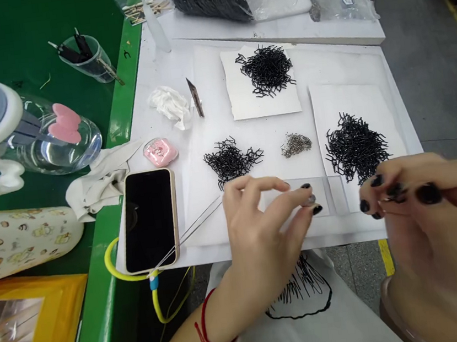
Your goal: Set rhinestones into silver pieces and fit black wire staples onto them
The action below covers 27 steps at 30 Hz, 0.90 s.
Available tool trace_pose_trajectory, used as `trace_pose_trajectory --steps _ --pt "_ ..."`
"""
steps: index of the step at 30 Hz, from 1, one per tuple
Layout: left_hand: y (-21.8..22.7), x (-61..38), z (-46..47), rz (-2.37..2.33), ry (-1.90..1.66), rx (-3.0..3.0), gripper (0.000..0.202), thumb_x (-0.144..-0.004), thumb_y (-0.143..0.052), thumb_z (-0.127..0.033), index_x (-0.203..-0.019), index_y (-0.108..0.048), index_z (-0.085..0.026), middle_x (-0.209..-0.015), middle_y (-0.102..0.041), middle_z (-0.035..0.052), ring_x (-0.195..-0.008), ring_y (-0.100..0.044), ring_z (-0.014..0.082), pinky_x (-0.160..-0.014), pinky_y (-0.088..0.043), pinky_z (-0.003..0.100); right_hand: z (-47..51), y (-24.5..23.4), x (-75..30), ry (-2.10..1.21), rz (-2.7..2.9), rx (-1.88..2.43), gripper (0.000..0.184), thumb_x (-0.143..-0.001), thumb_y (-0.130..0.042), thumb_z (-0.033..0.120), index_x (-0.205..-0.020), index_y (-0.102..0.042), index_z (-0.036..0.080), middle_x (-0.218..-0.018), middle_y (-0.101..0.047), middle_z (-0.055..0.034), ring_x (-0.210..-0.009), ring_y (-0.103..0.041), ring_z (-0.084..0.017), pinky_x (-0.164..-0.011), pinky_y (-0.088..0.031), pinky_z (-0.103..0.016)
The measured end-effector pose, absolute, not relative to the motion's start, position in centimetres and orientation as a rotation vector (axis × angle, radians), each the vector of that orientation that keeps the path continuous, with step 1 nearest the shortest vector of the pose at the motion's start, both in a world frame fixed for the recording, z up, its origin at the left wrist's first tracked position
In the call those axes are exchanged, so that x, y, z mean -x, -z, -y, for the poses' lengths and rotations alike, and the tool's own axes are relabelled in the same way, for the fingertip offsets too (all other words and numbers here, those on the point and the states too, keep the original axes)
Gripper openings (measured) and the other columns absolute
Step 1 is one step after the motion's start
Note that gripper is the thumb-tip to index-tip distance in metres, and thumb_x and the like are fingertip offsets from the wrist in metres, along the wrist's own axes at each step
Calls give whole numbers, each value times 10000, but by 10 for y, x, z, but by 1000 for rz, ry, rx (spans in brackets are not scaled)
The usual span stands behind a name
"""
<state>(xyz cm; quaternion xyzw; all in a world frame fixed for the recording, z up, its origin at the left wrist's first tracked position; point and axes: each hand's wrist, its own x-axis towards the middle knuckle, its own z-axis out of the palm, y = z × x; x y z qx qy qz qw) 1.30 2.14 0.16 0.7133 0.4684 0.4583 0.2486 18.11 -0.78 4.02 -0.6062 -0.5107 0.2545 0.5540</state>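
Observation:
My left hand (265, 219) is over the front of the white table, thumb and forefinger pinched on a small shiny, clear or silvery piece (311, 199). To the right, my right hand (439, 228) is closed, its fingertips pressed together around something small and dark that blurs into the dark nails. Beyond my left hand lies a pile of small bent black pieces (231, 160); a larger pile of black pieces (356, 147) sits on white paper by my right hand. Between these two is a little heap of tiny metal bits (296, 144).
Thin metal tweezers (199, 221) lie across a phone (150, 219). Behind are another black pile (268, 70), a blade (195, 98), crumpled tissue (170, 107) and a pink case (160, 152). A water bottle (53, 137) and a cup (92, 60) stand left.

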Motion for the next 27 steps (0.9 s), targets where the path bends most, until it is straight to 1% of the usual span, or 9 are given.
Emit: trace_pose_trajectory --steps 3,6,9,10,12,14,17,21,27 --pt "14 -17 -25 -1444 -1192 -1945 125 -850 -738 -131 -889 -767 -246 -1108 -616 103 -1090 -463 298 -952 -378 502 3 -39 -170 -777 1164 1409 204 -932 -530 91 -777 -605 201 -797 -557 -23 -739 -534 -163 -607 -397 -320" --pt "21 -16 -22 -1483 -1102 -1888 168 -840 -738 -120 -927 -766 -261 -1207 -572 93 -1140 -418 308 -974 -371 493 3 -36 -169 -888 1152 1485 236 -955 -495 95 -772 -573 221 -788 -525 -9 -762 -500 -162 -627 -384 -308" --pt "17 -9 -18 -1483 -1069 -1872 270 -823 -756 -129 -1069 -732 -236 -1279 -535 107 -1175 -405 303 -994 -379 467 6 -35 -168 -983 1176 1560 245 -997 -480 165 -767 -531 233 -786 -499 -6 -746 -459 -161 -626 -365 -306" --pt "13 -5 -16 -1453 -1089 -1859 302 -829 -749 -127 -1114 -710 -219 -1264 -545 110 -1169 -418 289 -997 -385 450 7 -35 -166 -1020 1187 1561 251 -1011 -469 191 -768 -516 236 -784 -486 -5 -738 -449 -162 -623 -364 -306" --pt "1 1 -14 -1285 -1141 -1761 290 -862 -691 -96 -1136 -673 -189 -1149 -605 89 -1104 -486 234 -969 -418 390 10 -37 -162 -1082 1202 1528 252 -1034 -444 231 -790 -505 243 -785 -465 -4 -728 -435 -161 -620 -362 -303" --pt "-12 5 -13 -993 -1103 -1557 252 -898 -601 -50 -1103 -658 -185 -984 -652 35 -965 -566 160 -879 -466 302 12 -40 -158 -1132 1215 1474 234 -1040 -441 246 -816 -507 247 -788 -458 -3 -735 -431 -160 -625 -363 -298" --pt "-28 7 -14 -766 -988 -1293 261 -901 -558 -27 -1082 -667 -180 -880 -669 -4 -834 -607 103 -769 -495 226 14 -46 -153 -1215 1251 1424 238 -1042 -438 283 -817 -506 246 -798 -490 -5 -763 -476 -158 -652 -392 -287" --pt "-32 6 -16 -749 -975 -1149 215 -866 -559 -11 -945 -680 -169 -825 -697 -9 -740 -617 103 -707 -498 250 13 -50 -152 -1291 1331 1419 273 -1049 -405 339 -813 -501 242 -777 -507 -5 -718 -503 -157 -602 -418 -278" --pt "-33 7 -15 -773 -972 -1068 216 -801 -591 7 -840 -705 -172 -717 -713 -10 -637 -615 104 -624 -489 258 4 -51 -145 -1126 1341 1530 300 -958 -544 487 -805 -538 228 -712 -490 -16 -674 -509 -185 -594 -479 -312"
